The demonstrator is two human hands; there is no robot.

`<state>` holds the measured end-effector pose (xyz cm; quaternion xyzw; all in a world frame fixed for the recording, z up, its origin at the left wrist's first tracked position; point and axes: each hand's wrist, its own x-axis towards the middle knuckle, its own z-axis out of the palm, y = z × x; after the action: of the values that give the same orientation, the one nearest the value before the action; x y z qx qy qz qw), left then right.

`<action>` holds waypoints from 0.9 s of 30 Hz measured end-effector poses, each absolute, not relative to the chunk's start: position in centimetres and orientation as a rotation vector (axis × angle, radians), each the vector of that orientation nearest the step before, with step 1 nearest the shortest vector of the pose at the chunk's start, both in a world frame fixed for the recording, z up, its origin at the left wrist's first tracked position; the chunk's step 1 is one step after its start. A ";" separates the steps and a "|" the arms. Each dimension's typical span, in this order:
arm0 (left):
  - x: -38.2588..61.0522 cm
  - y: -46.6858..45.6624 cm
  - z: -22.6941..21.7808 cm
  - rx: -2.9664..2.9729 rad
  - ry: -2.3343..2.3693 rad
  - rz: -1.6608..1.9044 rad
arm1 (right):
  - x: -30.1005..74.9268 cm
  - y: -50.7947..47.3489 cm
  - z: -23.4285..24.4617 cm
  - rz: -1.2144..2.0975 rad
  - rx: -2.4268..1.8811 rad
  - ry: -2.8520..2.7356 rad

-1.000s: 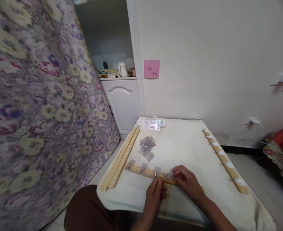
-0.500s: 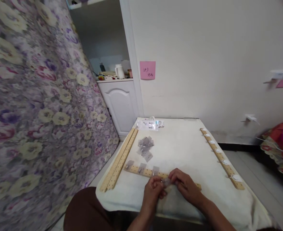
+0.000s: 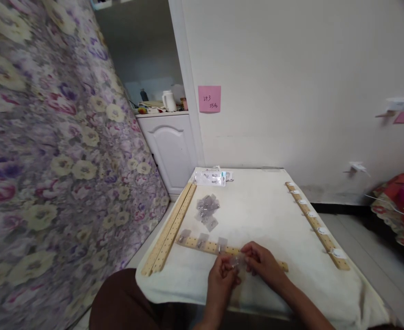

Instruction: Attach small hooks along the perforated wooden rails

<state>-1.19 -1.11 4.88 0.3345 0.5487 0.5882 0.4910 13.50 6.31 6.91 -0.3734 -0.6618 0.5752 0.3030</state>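
Both hands are closed in a fingertip pinch on one small square bag of clear plastic film (image 3: 237,262), held just above the tabletop (image 3: 257,206) at its near side. The left hand (image 3: 223,274) grips its left part; the right hand (image 3: 259,261) has its upper right edge. A small shiny piece appears to be inside; its shape cannot be made out.

For sound handling, the film should be kept lightly taut, gripped at the edges only and held low, so that the contents cannot drop unseen. An even pull from both sides is judged safer than a jerk.

Pose: the left forearm rises from the near edge, fingers curled inward; the right forearm slants in from the near right, thumb and forefinger foremost.

Just beyond and partly behind the hands lies a pale perforated wooden strip (image 3: 211,246), with three similar clear bags (image 3: 202,240) set along its left part. Farther off, left of centre, is a heap of clear bags (image 3: 208,208). Two perforated wooden strips (image 3: 177,224) line the left side; another wooden strip (image 3: 316,223) bearing white roundish pieces (image 3: 323,230) lies along the right.
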 end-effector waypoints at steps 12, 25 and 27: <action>-2.6 -3.1 5.4 1.781 1.693 1.233 | 13.1 10.3 6.1 1.166 -1.053 -1.958; -2.4 -2.5 3.8 2.064 1.790 0.972 | 12.1 11.1 5.3 1.075 -1.073 -2.043; -2.5 -2.6 3.4 2.074 1.809 0.951 | 12.1 11.3 5.1 1.059 -1.078 -2.052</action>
<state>-2.50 -2.56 3.38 0.7077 0.6171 0.3244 0.1147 12.09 11.28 5.08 -0.4044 -0.7700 0.3974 0.2925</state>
